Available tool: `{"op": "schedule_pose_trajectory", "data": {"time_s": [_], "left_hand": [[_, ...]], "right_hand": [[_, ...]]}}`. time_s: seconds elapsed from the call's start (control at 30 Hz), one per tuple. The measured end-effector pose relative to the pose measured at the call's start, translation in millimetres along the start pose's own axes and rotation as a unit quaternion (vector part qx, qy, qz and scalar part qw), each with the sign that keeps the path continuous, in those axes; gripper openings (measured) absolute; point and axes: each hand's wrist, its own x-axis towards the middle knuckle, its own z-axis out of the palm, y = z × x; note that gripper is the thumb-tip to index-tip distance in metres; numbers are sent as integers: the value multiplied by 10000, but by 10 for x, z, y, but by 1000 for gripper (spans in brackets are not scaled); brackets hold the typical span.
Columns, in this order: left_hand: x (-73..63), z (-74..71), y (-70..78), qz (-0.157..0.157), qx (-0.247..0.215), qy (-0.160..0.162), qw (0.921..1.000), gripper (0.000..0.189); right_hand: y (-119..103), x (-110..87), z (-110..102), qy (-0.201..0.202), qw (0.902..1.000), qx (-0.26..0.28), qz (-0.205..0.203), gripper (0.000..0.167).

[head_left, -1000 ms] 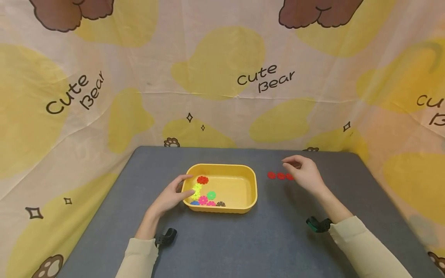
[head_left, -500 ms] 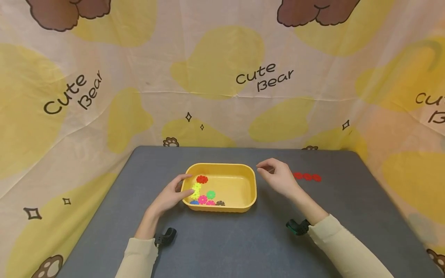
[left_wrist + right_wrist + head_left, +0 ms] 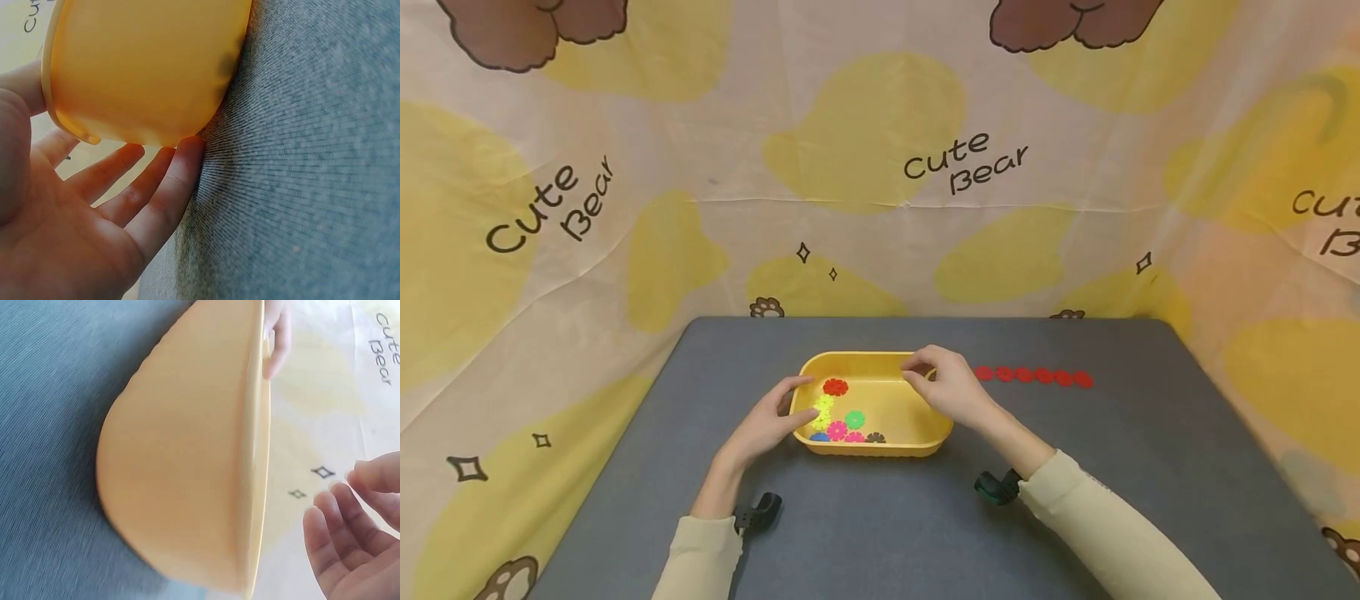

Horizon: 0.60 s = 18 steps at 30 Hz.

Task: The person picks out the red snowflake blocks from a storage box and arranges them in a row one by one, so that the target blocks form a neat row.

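Observation:
A yellow plastic basin (image 3: 895,412) stands on the table. My left hand (image 3: 766,427) holds its left end, thumb over the rim and other fingers against the outer wall (image 3: 150,75). Inside lie flower-shaped plastic discs: red (image 3: 835,387), yellow (image 3: 823,412), green (image 3: 854,420), pink (image 3: 837,431), blue (image 3: 819,437) and dark brown (image 3: 876,437). Over the basin's right end hovers my right hand (image 3: 953,390), fingers loosely bent. In the right wrist view, its fingertips (image 3: 312,515) are above the rim with nothing between them.
To the right of the basin, several red discs (image 3: 1024,375) lie in a straight row on the grey-blue tabletop (image 3: 880,517). A patterned cloth (image 3: 865,133) hangs behind the table and along its sides. Each wrist wears a black band (image 3: 997,487).
My right hand has moved left from above the red row to over the basin's right end, uncovering more of the row. The left hand stays at the basin.

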Motion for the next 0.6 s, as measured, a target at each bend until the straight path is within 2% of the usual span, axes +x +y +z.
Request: {"op": "schedule_pose_trajectory", "data": {"time_s": [0.27, 0.6], "left_hand": [[10, -17, -2, 90, -51, 18, 9999, 66], [2, 0, 5, 32, -98, -11, 9999, 65]], "right_hand": [[-107, 171, 260, -210, 9995, -137, -177, 14], [-162, 405, 567, -662, 9976, -202, 67, 18]]}}
